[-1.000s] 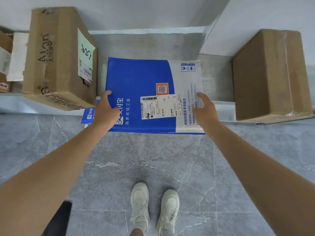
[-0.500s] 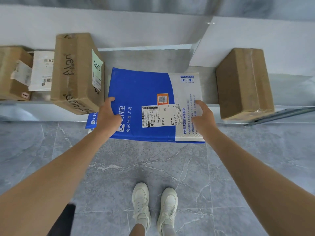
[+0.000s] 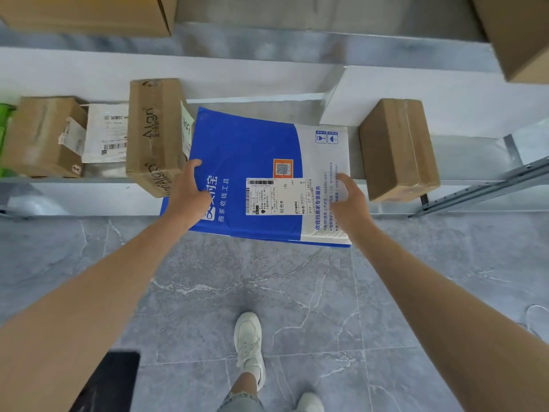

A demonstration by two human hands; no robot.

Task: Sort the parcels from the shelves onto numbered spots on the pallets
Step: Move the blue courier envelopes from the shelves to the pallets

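Beside the tall brown cardboard box (image 3: 152, 135), the left hand (image 3: 187, 197) curls its fingers over the nine o'clock edge of the flat blue-and-white paper mailer parcel (image 3: 252, 150), which juts half off the grey metal shelf (image 3: 475, 157). The right hand (image 3: 350, 203) pinches its three o'clock edge. It looks light, thin, bendy and slick, so holding both sides suits it.

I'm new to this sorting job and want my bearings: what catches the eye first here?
A big blue-and-white parcel dominates the middle, jutting out past the front of the low shelf, held at its sides by the left grip and the right grip. Brown cartons flank it on the shelf: the tall Align box on its left, a plain box on its right.
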